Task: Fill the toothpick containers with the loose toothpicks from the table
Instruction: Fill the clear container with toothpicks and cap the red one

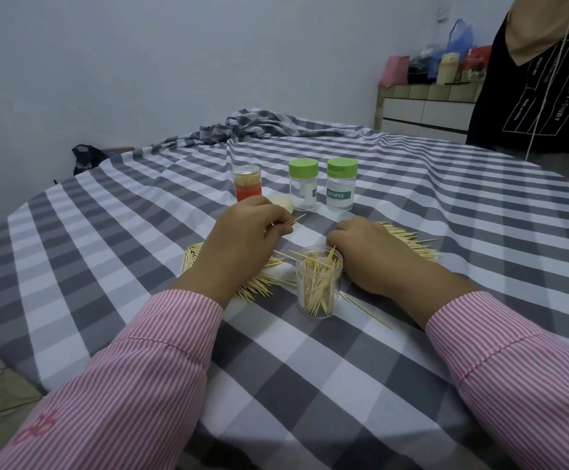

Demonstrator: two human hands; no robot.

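Note:
An open clear container (318,283), partly full of toothpicks, stands between my hands. My left hand (242,239) pinches a few toothpicks (295,221) above the left pile of loose toothpicks (259,286). My right hand (374,256) lies with curled fingers over the right pile of loose toothpicks (412,240); its fingertips are hidden. Behind stand two clear containers with green lids (303,184) (341,184) and a red-based container (247,183) full of toothpicks. A cream lid (283,201) lies behind my left hand.
The round table wears a grey and white checked cloth (445,205), bunched at the far edge. A person in a black shirt (540,83) stands at the far right. A tiled counter with bags (428,106) sits behind.

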